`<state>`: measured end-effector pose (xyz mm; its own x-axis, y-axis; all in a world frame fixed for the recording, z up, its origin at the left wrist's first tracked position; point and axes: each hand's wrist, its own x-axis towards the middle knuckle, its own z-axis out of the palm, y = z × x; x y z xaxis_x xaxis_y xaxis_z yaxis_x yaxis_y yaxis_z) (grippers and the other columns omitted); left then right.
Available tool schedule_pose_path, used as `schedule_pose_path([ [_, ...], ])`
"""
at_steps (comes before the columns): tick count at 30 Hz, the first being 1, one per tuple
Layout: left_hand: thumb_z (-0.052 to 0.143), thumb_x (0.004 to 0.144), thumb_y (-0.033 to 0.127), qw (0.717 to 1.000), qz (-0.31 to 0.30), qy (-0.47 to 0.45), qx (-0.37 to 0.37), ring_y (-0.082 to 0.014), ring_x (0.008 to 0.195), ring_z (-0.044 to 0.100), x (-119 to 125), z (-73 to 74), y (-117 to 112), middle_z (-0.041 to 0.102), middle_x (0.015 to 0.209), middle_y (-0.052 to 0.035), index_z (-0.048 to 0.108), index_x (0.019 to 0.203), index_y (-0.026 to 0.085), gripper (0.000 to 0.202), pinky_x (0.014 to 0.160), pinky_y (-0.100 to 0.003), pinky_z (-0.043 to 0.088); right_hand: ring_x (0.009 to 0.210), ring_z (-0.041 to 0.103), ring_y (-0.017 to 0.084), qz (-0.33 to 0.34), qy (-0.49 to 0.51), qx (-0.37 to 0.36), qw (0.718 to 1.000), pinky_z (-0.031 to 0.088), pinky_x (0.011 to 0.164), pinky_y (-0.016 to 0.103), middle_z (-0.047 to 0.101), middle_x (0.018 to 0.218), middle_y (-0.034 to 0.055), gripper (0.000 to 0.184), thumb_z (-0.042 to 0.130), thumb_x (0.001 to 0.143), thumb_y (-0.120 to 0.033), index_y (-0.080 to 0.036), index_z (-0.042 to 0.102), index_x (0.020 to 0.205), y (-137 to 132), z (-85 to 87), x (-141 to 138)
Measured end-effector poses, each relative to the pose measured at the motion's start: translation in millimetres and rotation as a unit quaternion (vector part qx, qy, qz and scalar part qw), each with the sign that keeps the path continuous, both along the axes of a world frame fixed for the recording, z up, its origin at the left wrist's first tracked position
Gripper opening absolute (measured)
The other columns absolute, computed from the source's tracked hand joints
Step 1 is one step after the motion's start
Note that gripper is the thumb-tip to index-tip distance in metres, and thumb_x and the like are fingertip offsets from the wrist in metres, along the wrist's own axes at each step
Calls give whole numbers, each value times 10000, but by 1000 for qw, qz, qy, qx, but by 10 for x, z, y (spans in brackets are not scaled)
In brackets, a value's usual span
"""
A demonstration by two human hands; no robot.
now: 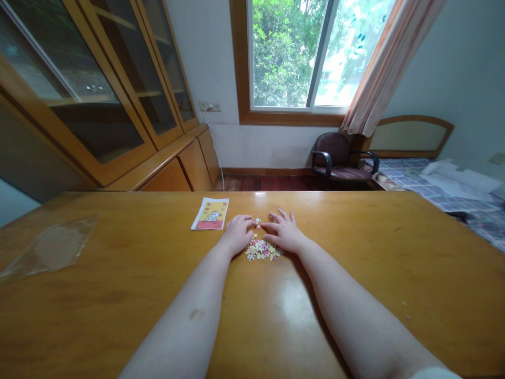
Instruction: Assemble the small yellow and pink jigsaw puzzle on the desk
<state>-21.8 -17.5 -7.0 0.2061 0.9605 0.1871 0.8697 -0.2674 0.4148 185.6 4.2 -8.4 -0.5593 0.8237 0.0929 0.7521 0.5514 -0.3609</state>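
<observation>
A small heap of loose jigsaw pieces (261, 249) lies on the wooden table (355, 263) between my two hands. My left hand (236, 231) rests curled at the heap's left, its fingertips meeting a few joined pieces (258, 221) just beyond the heap. My right hand (283, 231) lies on the right side with fingers stretched out, its forefinger touching the same joined pieces. A picture card (210, 213) showing the puzzle image lies flat to the left of my left hand.
A clear plastic bag (51, 245) lies near the table's left edge. Beyond the table stand a glass-fronted cabinet (98, 89), a dark armchair (339, 158) under the window, and a bed (453, 189) at the right.
</observation>
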Motion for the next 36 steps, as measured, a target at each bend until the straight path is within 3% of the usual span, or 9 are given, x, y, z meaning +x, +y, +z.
schedule_pose_path([
  [4,509,788,152,1000,15,-11,1,-270,1261,495,-6,8,6,597,1314,-102,667,1189,188,432,1114,-432,361,1396,290,350,-42,34,20,998,33,1124,665,545,1390,77,316,569,895,-443,-311,714,1143,39,-17,13],
  [8,519,777,157,1000,-2,-14,-9,-273,1238,506,-7,1,10,620,1274,-74,743,1023,238,342,1102,-454,368,1296,411,286,-128,84,45,987,75,1143,616,657,1221,40,239,539,860,-223,-282,768,896,117,-64,48],
  [12,512,774,153,1000,4,-13,-6,-264,1208,529,-11,-18,27,646,1240,-67,751,1023,235,355,1091,-442,383,1239,451,274,-159,104,47,981,75,1139,609,693,1127,14,268,540,807,-152,-287,763,747,163,-112,77],
  [17,494,758,133,1000,11,-20,-2,-267,1196,538,-27,-16,34,654,1226,-66,744,1053,226,398,1080,-429,397,1182,488,279,-169,122,54,977,113,1126,615,702,1089,35,249,530,817,-168,-272,754,778,181,-118,94],
  [22,447,736,70,999,14,-36,6,-243,1076,587,-51,17,34,706,1065,-36,762,964,247,428,1004,-404,455,1134,528,269,-147,140,39,978,170,1127,570,703,1074,53,199,583,801,-198,-250,743,907,181,-109,85],
  [26,442,733,45,999,43,-25,7,-251,1013,597,-60,56,36,716,999,-36,781,765,247,396,952,-410,477,1122,543,242,-77,150,39,985,205,1123,522,705,1070,36,156,599,792,-195,-256,742,810,154,-99,70],
  [29,465,720,34,1000,15,-12,2,-250,1026,596,-53,63,37,724,1000,-19,786,688,269,399,975,-418,463,1104,555,234,-71,153,39,985,204,1122,517,710,1050,28,182,579,788,-165,-251,736,756,141,-90,67],
  [36,486,755,59,1000,-27,7,-13,-248,1103,580,-19,40,29,717,1107,-5,801,902,308,428,1031,-425,429,1085,561,237,-71,156,36,984,216,1114,513,716,1032,32,190,567,793,-156,-241,737,786,147,-83,63],
])
